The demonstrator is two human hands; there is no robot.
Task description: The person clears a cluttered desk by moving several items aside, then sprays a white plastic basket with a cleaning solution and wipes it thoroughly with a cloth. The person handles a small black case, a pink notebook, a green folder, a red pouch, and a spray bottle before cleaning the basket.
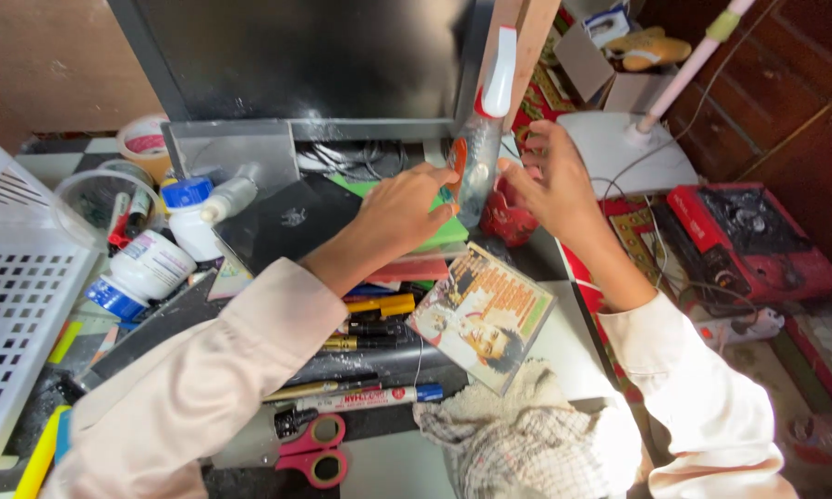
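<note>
While upright on cluttered desk, clear spray bottle flanked by left hand and right hand, fingers spread, touching its sides.

Both arms wear long, loose sleeves of pale pinkish-cream cloth, ending just short of the wrists. The left hand and right hand are bare, without rings or watch.

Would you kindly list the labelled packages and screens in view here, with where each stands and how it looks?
Screen: dark, blank, upright at the back.
Spray bottle: clear with white trigger, between the left hand and right hand.
Labelled jar: white, blue lid, lying at left.
Small bottle: white, blue cap, behind the jar.
Printed case: flat, square, colourful, in the centre.
Cardboard box: open, upper right.
</note>
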